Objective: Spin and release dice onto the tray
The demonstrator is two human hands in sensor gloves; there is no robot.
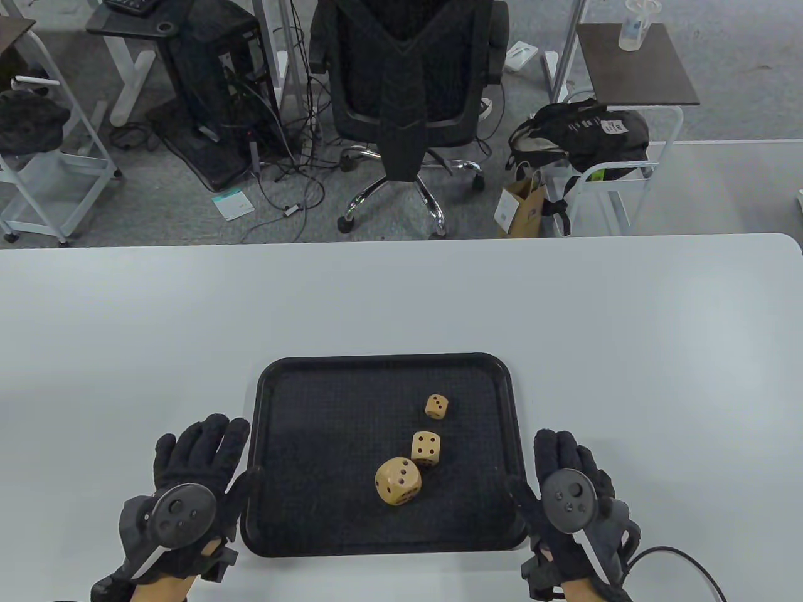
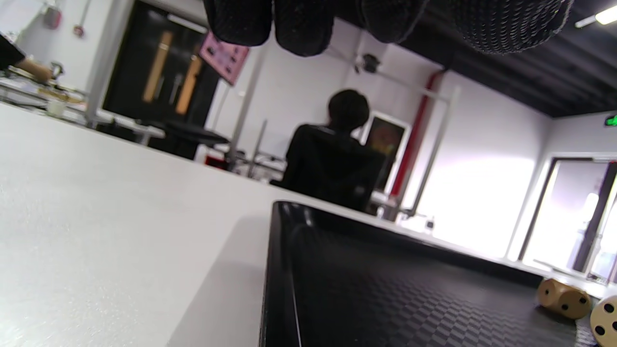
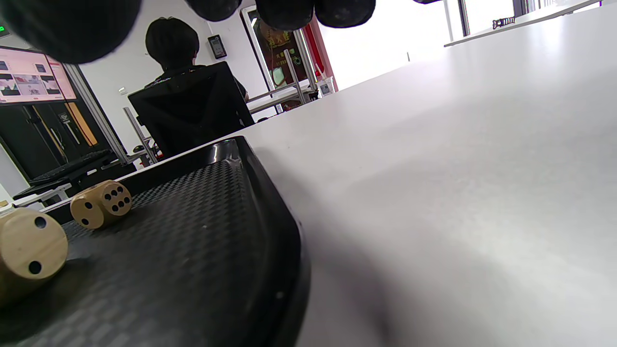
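Three dice are seen lying on the black tray at lower centre of the table view: a large die, a mid die touching it, a small die apart above. The left hand and right hand are laid flat, fingers straight, beside the tray's edges, nothing held

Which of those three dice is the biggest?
The big die nearest the person, at the near end of the row on the tray. The middle die and far die are clearly smaller.
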